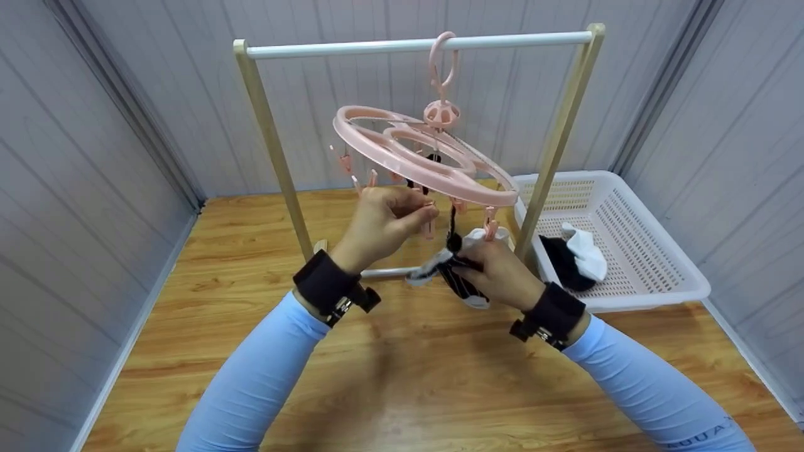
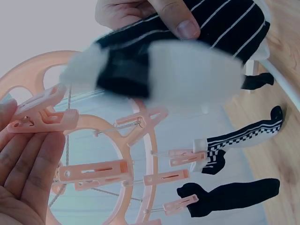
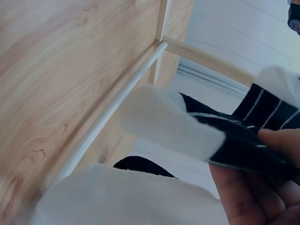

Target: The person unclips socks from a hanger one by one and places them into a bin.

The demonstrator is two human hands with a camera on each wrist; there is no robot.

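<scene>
On the left, a pink clip (image 1: 429, 221) hanging from the round pink sock hanger (image 1: 427, 154) is being pinched by the left hand (image 1: 383, 223), thumb and fingers closed around it, most likely so it stays put and doesn't swing on its string. In the left wrist view that clip (image 2: 40, 115) is seen lying against the fingertips, with the other fingers held fairly straight. Just to the right, a black sock with white stripes and white toe (image 1: 449, 273) is gripped by the right hand (image 1: 496, 270), fingers curled round it, and it's kept right below the hanger, close to the clip. The hanger is hooked over the white rail (image 1: 352, 47) of the wooden rack. Further right, more socks (image 1: 575, 257) are left in the white basket (image 1: 653, 251) on the floor.
</scene>
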